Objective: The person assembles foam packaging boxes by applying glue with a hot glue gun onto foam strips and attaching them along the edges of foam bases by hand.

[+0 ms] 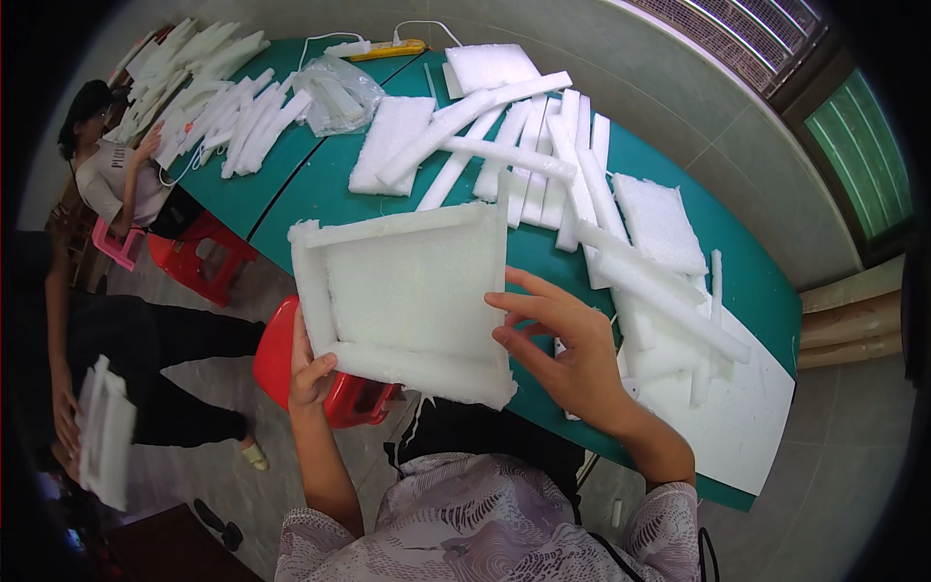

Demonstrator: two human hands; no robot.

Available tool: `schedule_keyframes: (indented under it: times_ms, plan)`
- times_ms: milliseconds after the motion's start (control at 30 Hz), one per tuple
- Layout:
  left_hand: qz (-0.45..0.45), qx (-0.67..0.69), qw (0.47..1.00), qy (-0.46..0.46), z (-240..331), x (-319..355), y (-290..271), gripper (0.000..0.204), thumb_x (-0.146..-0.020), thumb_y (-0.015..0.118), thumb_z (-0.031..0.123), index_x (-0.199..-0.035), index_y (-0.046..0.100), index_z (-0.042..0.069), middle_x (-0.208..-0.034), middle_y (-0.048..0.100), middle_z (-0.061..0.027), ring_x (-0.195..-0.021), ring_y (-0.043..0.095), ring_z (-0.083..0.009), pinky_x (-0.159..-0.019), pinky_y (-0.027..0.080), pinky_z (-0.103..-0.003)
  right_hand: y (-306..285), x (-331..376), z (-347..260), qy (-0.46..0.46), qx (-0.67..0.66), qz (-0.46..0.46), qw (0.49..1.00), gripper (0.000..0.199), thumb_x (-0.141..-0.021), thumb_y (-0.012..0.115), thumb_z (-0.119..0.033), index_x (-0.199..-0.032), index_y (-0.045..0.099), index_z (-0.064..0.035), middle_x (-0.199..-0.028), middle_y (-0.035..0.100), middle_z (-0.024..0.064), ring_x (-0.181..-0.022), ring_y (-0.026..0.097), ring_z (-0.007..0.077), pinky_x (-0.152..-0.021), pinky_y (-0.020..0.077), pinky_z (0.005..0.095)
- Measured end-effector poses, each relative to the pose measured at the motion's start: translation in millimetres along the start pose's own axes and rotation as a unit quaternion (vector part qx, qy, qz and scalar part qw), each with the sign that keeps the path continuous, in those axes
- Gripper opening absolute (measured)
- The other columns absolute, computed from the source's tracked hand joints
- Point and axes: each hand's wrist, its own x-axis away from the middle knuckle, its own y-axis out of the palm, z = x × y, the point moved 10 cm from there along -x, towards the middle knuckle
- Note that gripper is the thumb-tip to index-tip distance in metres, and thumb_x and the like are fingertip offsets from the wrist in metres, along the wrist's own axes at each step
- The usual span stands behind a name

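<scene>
In front of me is a shallow white foam box [407,267], a flat sheet with raised foam strips along its edges, tilted so its inside faces me. My left hand [310,373] grips its lower left corner, the thumb on the front and the fingers mostly hidden behind. At the right side, the bent fingers and thumb of my right hand [567,344] pinch the upright edge strip [500,291]. The top end of that strip sticks up past the box's upper corner.
Loose foam strips [558,160] and foam sheets [659,223] cover much of the green table [301,199]. A plastic bag [339,92] and a yellow power strip [388,50] lie farther back. Red stools [276,349] stand left; one person sits, another carries a foam piece [107,436].
</scene>
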Motion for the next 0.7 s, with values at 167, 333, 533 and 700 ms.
schedule_keyframes:
  times_ms: [167, 333, 533, 700]
  plan:
    - [-0.009, -0.012, 1.000, 0.000, 1.0, 1.1, 2.7, 0.104, -0.062, 0.071, 0.019, -0.147, 0.015, 0.002, -0.143, 0.033, -0.0151, -0.133, 0.035, -0.0303, -0.108, 0.029, -0.039, -2.2, 5.9, -2.4, 0.022, 0.126, 0.003, 0.992, 0.046, -0.077, 0.071, -0.003, -0.121, 0.060, -0.0079, -0.116, 0.063, 0.0126, -0.079, 0.064, 0.0169, -0.063, 0.0515, 0.0255]
    - [0.000, -0.021, 1.000, 0.001, 0.8, 1.7, 1.3, 0.104, -0.061, 0.072, 0.018, -0.147, 0.015, 0.002, -0.143, 0.033, -0.0154, -0.133, 0.035, -0.0307, -0.108, 0.029, -0.039, -11.6, 1.2, -14.9, -0.061, 0.143, 0.041, 0.987, 0.045, -0.078, 0.071, -0.010, -0.120, 0.057, -0.0072, -0.108, 0.057, 0.0136, -0.087, 0.059, 0.0236, -0.066, 0.0503, 0.0322]
    - [-0.021, -0.013, 1.000, -0.005, 0.6, 3.1, 8.3, 0.106, -0.059, 0.072, 0.016, -0.147, 0.015, 0.002, -0.143, 0.033, -0.0152, -0.133, 0.035, -0.0308, -0.109, 0.028, -0.039, -29.8, -13.7, 2.0, -0.021, 0.029, 0.105, 0.994, 0.054, -0.079, 0.071, -0.013, -0.128, 0.047, -0.0072, -0.134, 0.041, 0.0172, -0.108, 0.056, 0.0294, -0.079, 0.0530, 0.0358]
    - [-0.045, -0.015, 0.999, -0.005, 0.7, 4.1, 16.7, 0.105, -0.059, 0.073, 0.015, -0.147, 0.016, 0.002, -0.143, 0.033, -0.0151, -0.133, 0.034, -0.0306, -0.109, 0.028, -0.039, -27.3, -12.3, 10.0, 0.006, -0.078, 0.123, 0.989, 0.057, -0.081, 0.070, -0.013, -0.132, 0.043, -0.0078, -0.140, 0.036, 0.0167, -0.119, 0.052, 0.0326, -0.084, 0.0545, 0.0381]
